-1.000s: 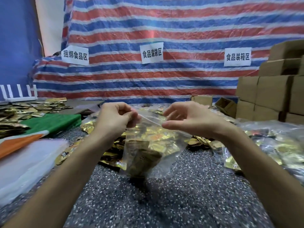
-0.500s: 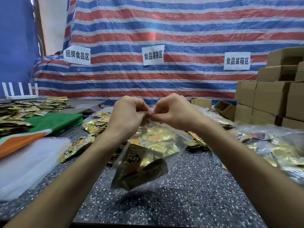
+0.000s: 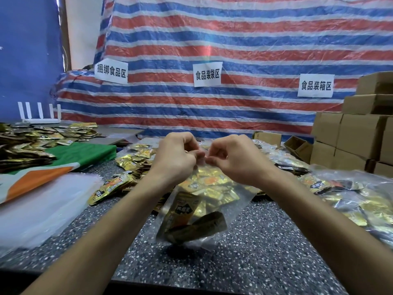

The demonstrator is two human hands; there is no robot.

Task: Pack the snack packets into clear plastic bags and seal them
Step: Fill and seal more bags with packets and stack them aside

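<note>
A clear plastic bag (image 3: 231, 211) hangs above the speckled table (image 3: 244, 252), with gold and dark snack packets (image 3: 187, 211) inside it. My left hand (image 3: 176, 158) and my right hand (image 3: 236, 160) pinch its top edge close together, fingertips almost touching at the middle. Loose gold snack packets (image 3: 110, 186) lie scattered on the table behind and to the left of the bag.
Filled clear bags (image 3: 350, 199) pile up at the right. Cardboard boxes (image 3: 350, 135) stack at the far right. A heap of empty clear bags (image 3: 38, 207) and a green-orange cloth (image 3: 80, 154) lie at the left, with more packets (image 3: 32, 141) behind.
My hands came together from a spread hold on the bag's top edge to pinching it near the middle. The bag swung slightly and tilted.
</note>
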